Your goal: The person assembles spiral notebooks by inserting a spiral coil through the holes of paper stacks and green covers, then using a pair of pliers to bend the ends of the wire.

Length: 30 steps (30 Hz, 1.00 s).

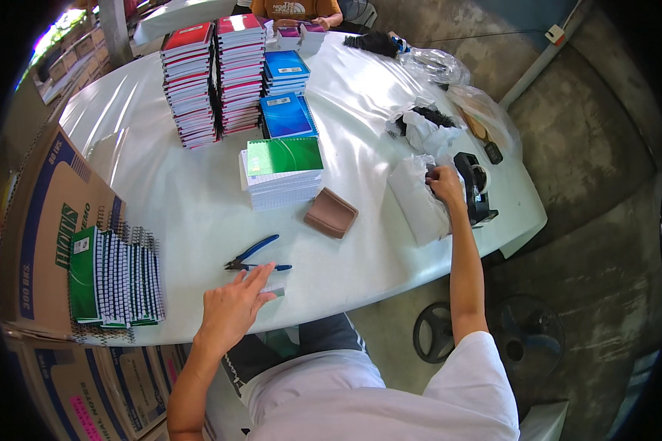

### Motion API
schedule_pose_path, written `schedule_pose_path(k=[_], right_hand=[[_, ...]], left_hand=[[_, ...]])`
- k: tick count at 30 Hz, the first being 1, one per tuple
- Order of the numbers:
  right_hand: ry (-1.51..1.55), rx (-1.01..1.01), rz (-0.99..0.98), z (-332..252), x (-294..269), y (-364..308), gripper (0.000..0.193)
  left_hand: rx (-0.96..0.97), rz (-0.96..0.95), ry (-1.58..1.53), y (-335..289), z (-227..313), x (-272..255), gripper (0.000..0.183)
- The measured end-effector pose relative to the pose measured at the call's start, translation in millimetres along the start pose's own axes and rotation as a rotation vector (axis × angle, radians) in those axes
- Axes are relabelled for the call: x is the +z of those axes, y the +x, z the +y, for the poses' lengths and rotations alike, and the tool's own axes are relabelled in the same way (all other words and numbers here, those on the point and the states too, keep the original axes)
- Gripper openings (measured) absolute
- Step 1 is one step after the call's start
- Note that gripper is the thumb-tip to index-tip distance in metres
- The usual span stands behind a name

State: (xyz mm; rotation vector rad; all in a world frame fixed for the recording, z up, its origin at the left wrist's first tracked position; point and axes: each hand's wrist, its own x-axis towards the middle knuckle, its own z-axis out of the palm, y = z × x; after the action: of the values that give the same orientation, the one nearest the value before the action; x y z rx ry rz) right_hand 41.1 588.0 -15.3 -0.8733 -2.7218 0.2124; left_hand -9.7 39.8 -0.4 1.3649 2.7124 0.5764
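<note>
- A crumpled white plastic-looking bag (412, 200), set on the white-covered worktop (198, 213), is being touched near its far end by the curled right hand (443, 184), the nearer one.
- From that grip, the bag is lying left and nearward, its long axis running toward the far side.
- What is being clamped, if anything, cannot be told.
- Blue-handled metal pliers (260, 245) are being partly covered by the left hand (232, 303), fingers apart.

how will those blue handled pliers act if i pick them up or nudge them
The blue-handled pliers look stiff and probably heavy for their size, given their dark, metallic-looking working end. Their handles are splayed, so they may pivot when gripped. Lying flat on the white table, they would likely slide rather than roll.
</note>
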Motion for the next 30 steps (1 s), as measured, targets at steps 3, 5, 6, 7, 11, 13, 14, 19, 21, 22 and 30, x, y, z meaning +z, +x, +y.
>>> schedule_pose_path(k=[3,5,6,7,11,13,14,19,21,22,30], right_hand=[[0.045,0.030,0.069,-10.4,-18.5,-12.1,0.018],[0.066,-0.017,0.195,-7.7,-31.3,-23.0,0.016],[0.032,-0.084,0.299,-20.8,-36.9,-26.7,0.015],[-0.002,-0.151,0.404,-33.9,-43.7,-29.2,0.014],[0.186,-0.357,0.383,-115.7,-87.4,-70.3,0.019],[0.460,-0.492,0.159,-156.5,-76.2,-104.5,0.028],[0.604,-0.570,0.009,-177.9,-64.6,-126.6,0.034],[0.925,-0.515,-0.444,-242.4,-17.1,-193.4,0.022],[0.958,-0.505,-0.510,-247.9,-6.6,-193.7,0.017],[0.986,-0.508,-0.542,-250.2,-2.1,-194.4,0.016],[0.945,-0.538,-0.775,-247.8,-4.2,-185.8,0.018]], left_hand=[[0.000,0.015,-0.003,-0.5,1.7,0.7,0.052],[0.028,0.042,-0.018,3.2,2.8,2.5,0.052],[0.030,0.047,-0.008,2.6,1.8,2.7,0.052],[0.033,0.053,0.001,2.8,0.8,3.2,0.051],[-0.043,0.005,0.022,2.3,6.0,-3.2,0.049],[-0.035,0.026,0.027,3.1,3.7,0.7,0.048],[-0.030,0.036,0.035,3.0,2.0,2.4,0.048],[-0.024,0.038,0.048,4.2,1.4,4.5,0.048],[-0.021,0.045,0.040,6.2,1.3,5.1,0.049],[-0.027,0.039,0.043,5.9,0.5,4.9,0.048],[-0.090,0.002,0.021,7.4,3.1,1.3,0.047]])
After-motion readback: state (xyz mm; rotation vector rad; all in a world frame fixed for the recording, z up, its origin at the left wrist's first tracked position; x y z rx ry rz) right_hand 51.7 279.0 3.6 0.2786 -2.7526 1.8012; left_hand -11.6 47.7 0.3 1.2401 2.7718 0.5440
